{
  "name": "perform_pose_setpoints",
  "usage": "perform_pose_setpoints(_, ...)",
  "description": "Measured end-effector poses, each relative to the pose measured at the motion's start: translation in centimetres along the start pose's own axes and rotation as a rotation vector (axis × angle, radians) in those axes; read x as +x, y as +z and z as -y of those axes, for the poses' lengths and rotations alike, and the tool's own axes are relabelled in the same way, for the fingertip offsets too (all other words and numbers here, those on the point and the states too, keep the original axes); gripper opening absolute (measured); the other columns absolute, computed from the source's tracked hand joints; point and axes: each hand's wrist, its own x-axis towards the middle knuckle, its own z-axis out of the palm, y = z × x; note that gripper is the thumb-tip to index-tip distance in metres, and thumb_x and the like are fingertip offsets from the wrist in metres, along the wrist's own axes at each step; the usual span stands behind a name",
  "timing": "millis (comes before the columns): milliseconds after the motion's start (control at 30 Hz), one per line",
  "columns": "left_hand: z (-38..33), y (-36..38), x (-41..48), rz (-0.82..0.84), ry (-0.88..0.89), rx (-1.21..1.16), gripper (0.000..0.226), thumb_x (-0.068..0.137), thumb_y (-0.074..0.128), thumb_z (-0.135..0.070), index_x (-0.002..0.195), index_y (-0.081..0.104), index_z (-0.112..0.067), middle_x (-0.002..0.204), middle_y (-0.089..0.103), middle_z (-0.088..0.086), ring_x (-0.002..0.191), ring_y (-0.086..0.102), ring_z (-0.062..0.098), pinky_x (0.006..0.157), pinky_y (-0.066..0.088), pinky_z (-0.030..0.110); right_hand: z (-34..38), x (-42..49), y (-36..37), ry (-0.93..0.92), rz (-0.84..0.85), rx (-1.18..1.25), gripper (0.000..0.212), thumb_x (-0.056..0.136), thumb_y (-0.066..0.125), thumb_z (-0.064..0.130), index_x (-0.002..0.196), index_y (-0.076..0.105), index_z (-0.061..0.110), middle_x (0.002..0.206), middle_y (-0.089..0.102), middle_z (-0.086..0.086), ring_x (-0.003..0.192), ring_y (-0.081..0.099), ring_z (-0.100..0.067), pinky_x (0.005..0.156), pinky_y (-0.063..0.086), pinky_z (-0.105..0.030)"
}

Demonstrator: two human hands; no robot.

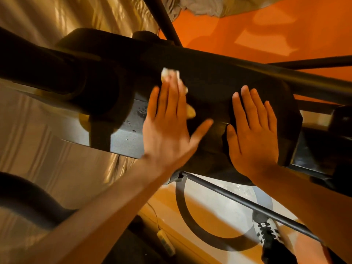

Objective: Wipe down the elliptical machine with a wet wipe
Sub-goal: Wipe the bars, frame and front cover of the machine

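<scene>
Shadow swallows much of the elliptical machine [209, 73]: its dark housing runs across the view, and both ends are cut off at the frame edges. Most of the wet wipe [168, 73] is hidden under the left hand [167, 122]; only white scraps show past the fingertips and beside the forefinger. That hand lies flat with straight fingers and presses the wipe onto the housing. The right hand [253, 130] lies flat just beside it, fingers straight and slightly spread, holding nothing. The two thumbs are near each other but apart. Bare housing stretches beyond both hands up to a thick bar [314, 80] along the far edge. Below the near edge a thin rod [238, 201] slants across, above a striped shoe [266, 231].
</scene>
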Motion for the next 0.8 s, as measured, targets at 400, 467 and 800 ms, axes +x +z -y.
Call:
perform_pose_setpoints(400, -0.7, 0.4, -6.3, 0.094, 0.089, 0.038, 0.104, 0.096, 0.008, -0.082, 0.165, 0.013, -0.004, 0.173, 0.006, 0.017, 0.161, 0.004, 0.029, 0.13, -0.002, 0.042, 0.0, 0.0, 0.1, 0.005, 0.009, 0.017, 0.064, 0.105, 0.03, 0.035, 0.162, 0.022, 0.007, 0.17, 0.017, -0.015, 0.158, 0.011, -0.031, 0.127, 0.013, -0.052)
perform_pose_setpoints(467, 1.2, -0.2, -2.4, 0.062, -0.01, 0.017, 0.104, 0.096, 0.006, -0.082, 0.165, 0.009, -0.004, 0.173, 0.001, 0.016, 0.161, -0.001, 0.026, 0.13, -0.005, 0.042, 0.0, 0.0, 0.1, 0.001, 0.005, 0.016, 0.064, 0.105, 0.03, 0.035, 0.162, 0.022, 0.007, 0.169, 0.018, -0.016, 0.158, 0.011, -0.032, 0.126, 0.014, -0.053)
perform_pose_setpoints(800, 0.7, -0.1, -9.5, 0.196, 0.086, 0.049, 0.113, 0.091, 0.016, -0.09, 0.163, 0.02, -0.003, 0.172, 0.011, 0.017, 0.16, 0.01, 0.032, 0.129, 0.005, 0.043, 0.1, 0.0, -0.1, 0.016, 0.025, 0.018, 0.065, 0.105, 0.028, 0.037, 0.162, 0.022, 0.007, 0.17, 0.018, -0.015, 0.158, 0.011, -0.031, 0.126, 0.015, -0.053)
